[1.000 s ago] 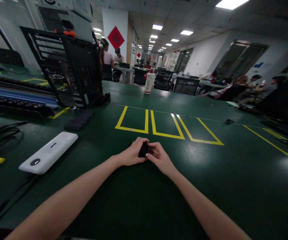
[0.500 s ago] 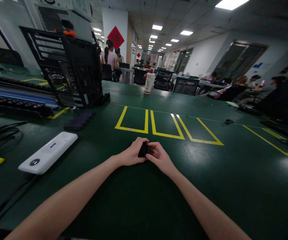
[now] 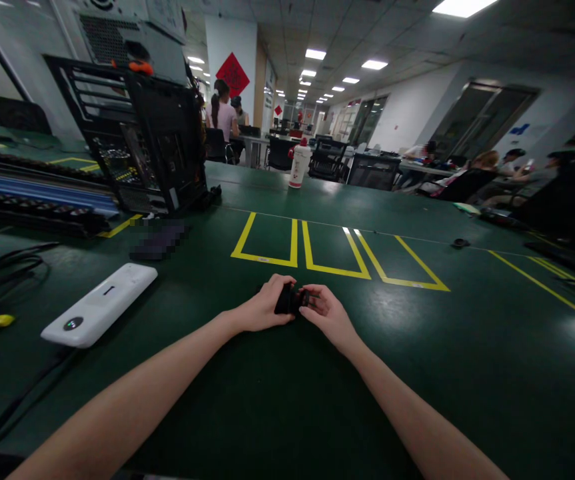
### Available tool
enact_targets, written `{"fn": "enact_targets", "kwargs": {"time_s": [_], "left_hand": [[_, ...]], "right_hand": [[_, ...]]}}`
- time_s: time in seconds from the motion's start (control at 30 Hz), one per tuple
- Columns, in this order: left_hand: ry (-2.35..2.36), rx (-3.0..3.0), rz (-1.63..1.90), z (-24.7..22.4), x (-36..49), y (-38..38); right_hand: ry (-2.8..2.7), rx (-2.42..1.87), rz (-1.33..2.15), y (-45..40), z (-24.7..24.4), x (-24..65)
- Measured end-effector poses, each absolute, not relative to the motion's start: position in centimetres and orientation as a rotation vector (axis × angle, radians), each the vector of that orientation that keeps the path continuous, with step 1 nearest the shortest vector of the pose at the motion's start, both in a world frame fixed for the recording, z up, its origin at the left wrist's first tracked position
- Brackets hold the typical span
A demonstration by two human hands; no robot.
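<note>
The left hand (image 3: 268,307) covers much of the black object (image 3: 282,301), its kind unclear. Pixelation blurs a dark flat item (image 3: 156,243); print on the white bottle (image 3: 299,168) is illegible.

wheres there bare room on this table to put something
Free: green table between left forearm and right forearm; right of the right hand, nearer than the yellow outlines; inside those outlines. Crowded: the left side, with the white device and black computer case.
</note>
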State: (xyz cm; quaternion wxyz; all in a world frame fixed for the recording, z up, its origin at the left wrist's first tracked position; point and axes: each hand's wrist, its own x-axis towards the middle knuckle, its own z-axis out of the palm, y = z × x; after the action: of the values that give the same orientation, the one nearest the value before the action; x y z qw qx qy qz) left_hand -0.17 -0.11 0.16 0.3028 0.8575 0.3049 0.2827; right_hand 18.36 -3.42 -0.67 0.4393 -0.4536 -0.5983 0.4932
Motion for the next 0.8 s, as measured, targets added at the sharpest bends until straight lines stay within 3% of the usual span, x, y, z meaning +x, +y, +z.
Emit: {"fn": "enact_targets", "kwargs": {"time_s": [0.8], "left_hand": [[0.802,2.227,0.710,1.1,-0.3,-0.8]], "right_hand": [[-1.418,-1.176,1.344,-2.6,-0.3,17.5]]}}
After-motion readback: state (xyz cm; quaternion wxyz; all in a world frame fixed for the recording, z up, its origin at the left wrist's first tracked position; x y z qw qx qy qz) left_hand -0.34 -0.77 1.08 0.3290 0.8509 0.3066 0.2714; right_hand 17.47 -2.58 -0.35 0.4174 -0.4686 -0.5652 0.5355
